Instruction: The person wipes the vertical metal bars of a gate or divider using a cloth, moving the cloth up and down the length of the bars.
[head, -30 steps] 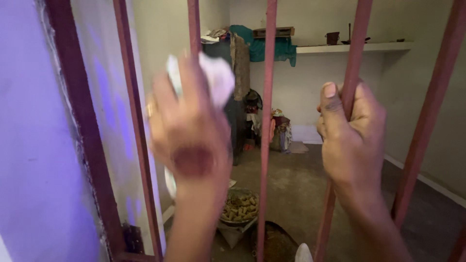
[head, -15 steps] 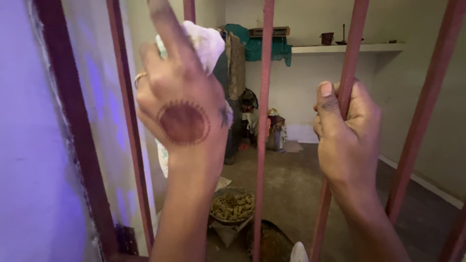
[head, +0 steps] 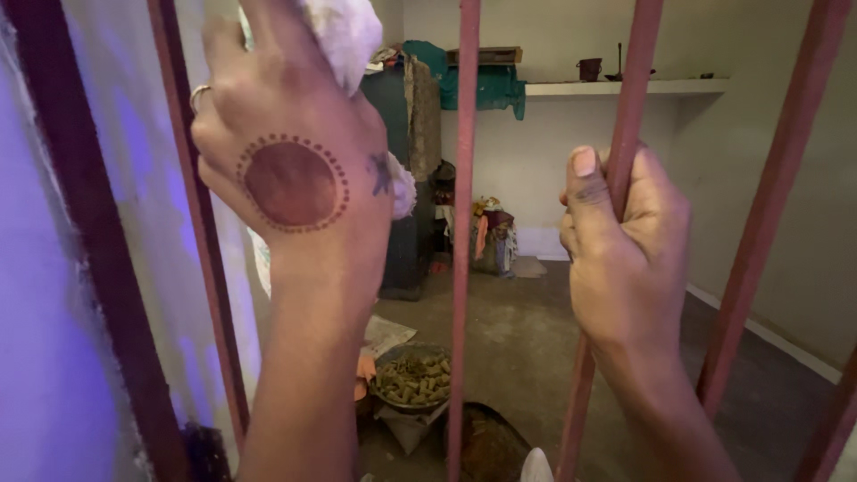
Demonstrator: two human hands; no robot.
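Observation:
My left hand (head: 286, 152) is raised near the top of a window grille, closed on a white cloth (head: 344, 31) that it presses against one of the dark red bars, which the hand hides. A ring shows on one finger and a round henna mark on the hand's back. My right hand (head: 625, 250) is wrapped around another red bar (head: 629, 98), thumb upward. Between both hands runs a free red bar (head: 462, 223).
The red window frame (head: 85, 223) and pale wall are at left. Through the bars lie a bowl of small greenish pieces (head: 411, 379) on the floor, a dark cabinet (head: 411, 178) with hanging clothes, a white wall shelf (head: 625, 87) and bundles (head: 491, 236) in the corner.
My left hand has slid upward along its bar with the cloth. My right hand keeps its grip on the same bar. The view has shifted slightly left.

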